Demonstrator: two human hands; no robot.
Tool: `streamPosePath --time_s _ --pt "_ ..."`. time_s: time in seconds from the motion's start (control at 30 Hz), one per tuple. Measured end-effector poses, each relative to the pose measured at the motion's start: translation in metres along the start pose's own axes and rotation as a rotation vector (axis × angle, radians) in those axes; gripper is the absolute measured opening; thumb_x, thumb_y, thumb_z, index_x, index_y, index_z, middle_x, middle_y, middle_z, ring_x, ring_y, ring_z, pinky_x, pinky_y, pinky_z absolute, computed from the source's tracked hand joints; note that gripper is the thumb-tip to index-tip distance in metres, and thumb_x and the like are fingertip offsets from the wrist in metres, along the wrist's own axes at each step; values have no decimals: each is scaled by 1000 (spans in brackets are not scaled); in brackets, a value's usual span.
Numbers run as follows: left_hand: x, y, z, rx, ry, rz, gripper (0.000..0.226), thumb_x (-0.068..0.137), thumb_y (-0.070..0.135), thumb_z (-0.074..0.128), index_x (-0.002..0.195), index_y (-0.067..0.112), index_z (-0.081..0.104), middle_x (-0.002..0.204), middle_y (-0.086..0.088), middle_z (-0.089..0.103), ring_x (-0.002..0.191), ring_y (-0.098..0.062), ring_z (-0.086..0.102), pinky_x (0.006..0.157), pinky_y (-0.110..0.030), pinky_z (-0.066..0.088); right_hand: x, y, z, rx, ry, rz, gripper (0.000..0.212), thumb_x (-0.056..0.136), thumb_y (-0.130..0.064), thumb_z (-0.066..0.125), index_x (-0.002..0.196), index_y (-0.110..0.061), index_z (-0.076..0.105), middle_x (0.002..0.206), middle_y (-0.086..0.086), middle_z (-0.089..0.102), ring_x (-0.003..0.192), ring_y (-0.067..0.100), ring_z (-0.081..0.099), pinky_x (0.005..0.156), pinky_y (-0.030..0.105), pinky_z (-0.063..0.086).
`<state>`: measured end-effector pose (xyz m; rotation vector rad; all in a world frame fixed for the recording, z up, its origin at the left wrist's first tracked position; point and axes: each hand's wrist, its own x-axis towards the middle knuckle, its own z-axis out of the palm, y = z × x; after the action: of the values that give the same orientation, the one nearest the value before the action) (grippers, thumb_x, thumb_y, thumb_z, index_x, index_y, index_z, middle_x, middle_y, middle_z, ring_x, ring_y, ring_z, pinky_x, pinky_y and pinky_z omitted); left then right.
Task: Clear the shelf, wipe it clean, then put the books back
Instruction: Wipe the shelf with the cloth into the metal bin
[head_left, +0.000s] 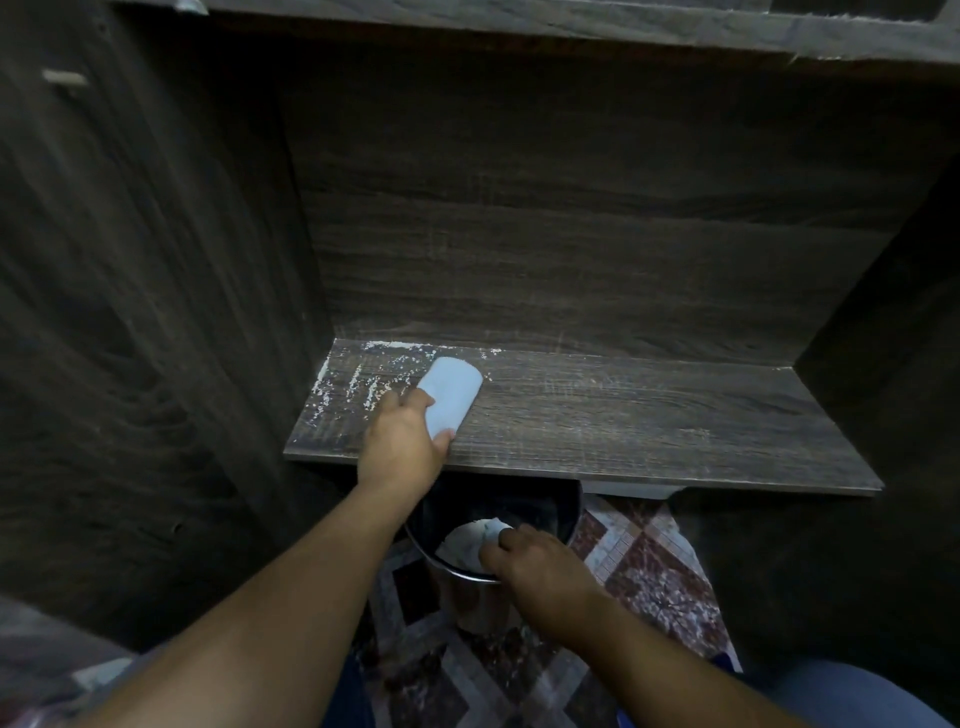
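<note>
Home: dark wooden shelf (623, 426), patterned floor tiles (655, 564).

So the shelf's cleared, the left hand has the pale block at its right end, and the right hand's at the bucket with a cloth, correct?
No: the head view shows the left hand holding the pale block near the left end of the shelf. The rest holds: shelf cleared, right hand at the bucket with the cloth.
</note>
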<state>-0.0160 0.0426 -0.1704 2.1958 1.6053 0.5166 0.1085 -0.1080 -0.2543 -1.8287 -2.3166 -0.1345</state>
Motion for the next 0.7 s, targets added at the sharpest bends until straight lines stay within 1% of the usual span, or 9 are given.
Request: streamPosePath --time_s 0.1,0.2,0.27,0.37,0.43,0.5,0.53,0.6,0.7 --pt "-5 10 8 30 -16 68 50 88 37 66 133 20 52 130 -7 50 115 -30 53 96 -38 42 -4 4 2 4 19 -4 52 42 -13 87 85 -24 60 67 -6 56 58 14 56 47 22 43" --pt "-8 19 13 8 -57 144 46 89 29 66 132 20 53 129 -7 54 113 -30 55 94 -38 45 -5 7 1 -17 26 -11 47 44 -15 86 83 -24 62 68 -6 56 58 13 55 48 22 42" --pt "-8 22 14 -27 -96 183 43 88 25 68 129 22 56 127 -7 58 113 -28 56 92 -34 45 -5 8 1 -27 39 -12 46 45 -16 86 85 -22 64 68 -5 57 58 14 56 48 22 43" --pt "-7 22 10 -120 -198 175 40 85 22 72 122 26 60 123 -6 61 109 -25 58 86 -27 44 -4 9 2 -26 55 -25 45 45 -17 86 85 -22 65 68 -5 58 58 14 56 49 21 43" --pt "-4 21 7 -143 -294 184 39 83 22 73 119 29 59 123 -2 60 106 -21 57 86 -29 46 -4 9 2 -23 52 -31 45 44 -19 86 84 -23 66 69 -6 58 58 14 56 49 21 43" --pt "1 20 1 -182 -342 202 41 84 21 73 121 29 58 124 2 59 105 -17 56 86 -30 46 -4 9 0 -16 50 -25 48 41 -22 89 84 -26 66 69 -7 58 59 13 57 49 20 43" --pt "3 19 -3 -201 -327 206 42 84 20 72 123 29 57 125 2 59 107 -18 55 89 -30 45 -4 9 0 -14 51 -21 50 40 -23 90 84 -27 67 69 -7 58 59 13 57 49 19 43" --pt "8 15 -10 -219 -234 217 44 86 18 70 127 27 56 128 1 57 114 -20 53 98 -31 42 -5 9 -1 -14 58 -16 52 41 -25 90 87 -27 68 70 -8 59 60 12 58 50 19 44" --pt "11 7 -13 -200 -107 244 46 88 14 67 131 22 55 132 -4 52 120 -24 49 103 -30 37 -8 12 0 -10 56 -4 53 43 -23 90 90 -26 66 71 -7 59 61 12 57 50 21 45"
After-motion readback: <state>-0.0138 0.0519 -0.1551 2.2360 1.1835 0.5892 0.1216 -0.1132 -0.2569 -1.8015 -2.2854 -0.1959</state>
